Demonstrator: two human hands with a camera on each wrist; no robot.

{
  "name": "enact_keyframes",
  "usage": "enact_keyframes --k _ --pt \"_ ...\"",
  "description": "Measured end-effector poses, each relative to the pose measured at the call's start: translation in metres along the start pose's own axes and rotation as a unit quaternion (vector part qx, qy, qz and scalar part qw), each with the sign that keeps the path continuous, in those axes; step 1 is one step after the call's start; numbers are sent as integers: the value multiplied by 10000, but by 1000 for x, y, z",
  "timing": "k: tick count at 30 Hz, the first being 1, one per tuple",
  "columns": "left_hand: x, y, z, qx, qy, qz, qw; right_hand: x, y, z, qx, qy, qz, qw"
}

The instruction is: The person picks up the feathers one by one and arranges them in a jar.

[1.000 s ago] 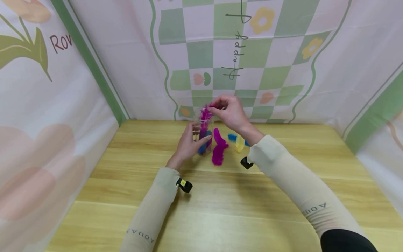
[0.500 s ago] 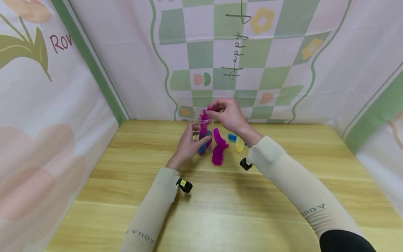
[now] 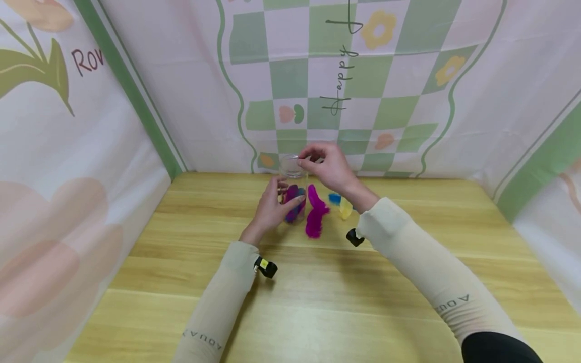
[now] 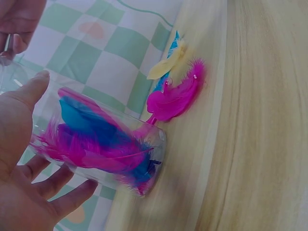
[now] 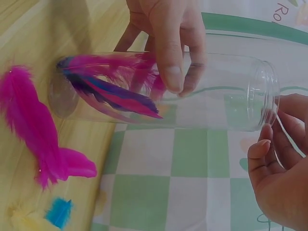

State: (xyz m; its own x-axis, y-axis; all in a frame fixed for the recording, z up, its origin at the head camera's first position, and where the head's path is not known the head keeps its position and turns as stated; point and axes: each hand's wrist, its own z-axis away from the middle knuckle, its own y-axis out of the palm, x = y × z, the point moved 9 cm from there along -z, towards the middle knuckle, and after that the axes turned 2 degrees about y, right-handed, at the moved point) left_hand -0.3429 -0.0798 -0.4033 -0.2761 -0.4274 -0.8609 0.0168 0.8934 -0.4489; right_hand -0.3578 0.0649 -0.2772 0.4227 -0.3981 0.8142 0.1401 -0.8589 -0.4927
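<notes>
My left hand [image 3: 271, 205] grips a clear jar [image 5: 216, 91] round its side, thumb on one side and fingers on the other. The jar stands upright on the table with its mouth uncovered. Inside its lower half lie several magenta, blue and purple feathers [image 4: 96, 139]. My right hand [image 3: 330, 167] is at the jar's mouth, its fingertips beside the rim; no feather shows between its loosely curled fingers. Right of the jar, magenta feathers [image 3: 314, 222] lie on the table. Farther right are a blue feather [image 3: 335, 198] and a pale yellow feather [image 3: 345, 208].
The wooden table [image 3: 290, 312] spreads toward me and to both sides. Behind it hangs a checkered green and white cloth [image 3: 290, 80], close to the jar. A printed cloth [image 3: 54, 212] stands along the left side.
A magenta feather went from my right fingers down through the jar's mouth and now lies with the others inside. My right hand lowered slightly to the rim. The left hand stayed put.
</notes>
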Motion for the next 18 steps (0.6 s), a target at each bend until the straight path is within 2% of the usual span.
enact_keyframes --k 4,18 --pt "-1 0 0 11 -4 13 10000 -2 -5 1 -64 104 74 9999" --pt "-3 0 -1 8 39 -10 10000 -7 -19 6 -151 59 199 9997"
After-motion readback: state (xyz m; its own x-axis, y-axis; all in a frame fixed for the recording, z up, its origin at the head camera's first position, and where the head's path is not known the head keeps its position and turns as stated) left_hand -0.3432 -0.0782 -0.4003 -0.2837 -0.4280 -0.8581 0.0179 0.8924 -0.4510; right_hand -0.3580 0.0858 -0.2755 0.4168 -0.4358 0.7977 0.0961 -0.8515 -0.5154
